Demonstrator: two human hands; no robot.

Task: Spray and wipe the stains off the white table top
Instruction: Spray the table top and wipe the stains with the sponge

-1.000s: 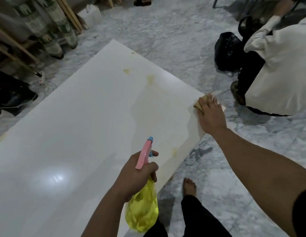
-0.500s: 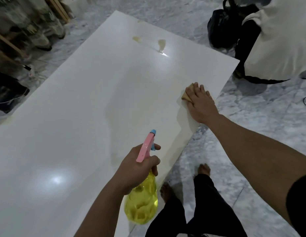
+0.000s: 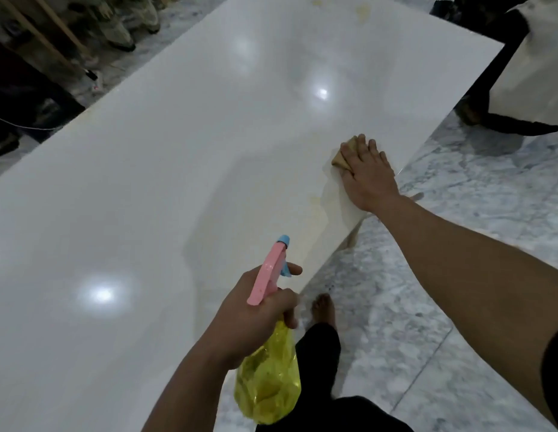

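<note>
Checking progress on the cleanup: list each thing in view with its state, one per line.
Left hand: gripping the spray bottle, off the table edge.
Spray bottle: hanging tilted, yellow body, nozzle toward table.
Right hand: flat, pressing the cloth.
Cloth: on the table near its edge.
Table top: yellowish stains remain at far end.

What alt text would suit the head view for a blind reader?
The right hand presses a tan cloth flat on the white table top, while the left hand holds a yellow spray bottle. Yellowish stains remain at the far end.
</note>
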